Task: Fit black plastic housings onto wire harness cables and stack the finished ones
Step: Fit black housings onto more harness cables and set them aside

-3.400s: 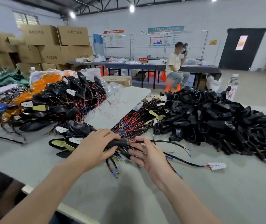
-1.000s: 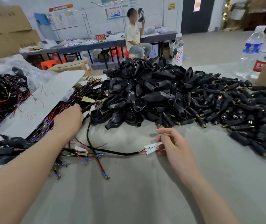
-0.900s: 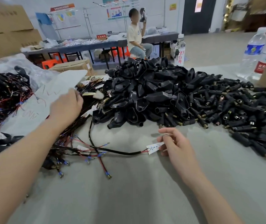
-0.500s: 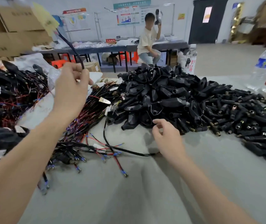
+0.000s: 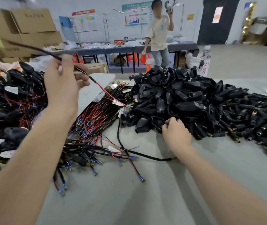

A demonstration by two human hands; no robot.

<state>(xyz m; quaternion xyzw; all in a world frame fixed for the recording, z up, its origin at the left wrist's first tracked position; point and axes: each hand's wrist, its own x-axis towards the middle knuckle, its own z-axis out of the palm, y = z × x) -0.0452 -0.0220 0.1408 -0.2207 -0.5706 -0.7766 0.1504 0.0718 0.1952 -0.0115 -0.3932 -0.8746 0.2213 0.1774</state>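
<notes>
Head view looks down a grey table (image 5: 145,200) crowded with parts. The left hand (image 5: 63,88) is raised above the table, its fingers (image 5: 80,78) curled round a black cable (image 5: 51,54). The cable's upper end runs off to the upper left in blur, and its red and black wires slope down to the right toward the pile of housings (image 5: 186,95). The right hand (image 5: 176,135) rests at the near edge of that pile, fingers bent and pinching the rim of a black housing (image 5: 158,123) that lies on the table with the others. Small black connectors (image 5: 251,120) spread out right of the pile. Between the arms lies a bundle of harness cables (image 5: 93,117) with blue-tipped ends, and one loose cable (image 5: 139,154) curves beside the right wrist. Finished harnesses (image 5: 7,98) with housings fitted are heaped at the far left. A white board (image 5: 95,85) lies behind the bundle. Cardboard boxes (image 5: 32,20) stand at the back left, and a person (image 5: 158,34) stands by a distant dark table.
</notes>
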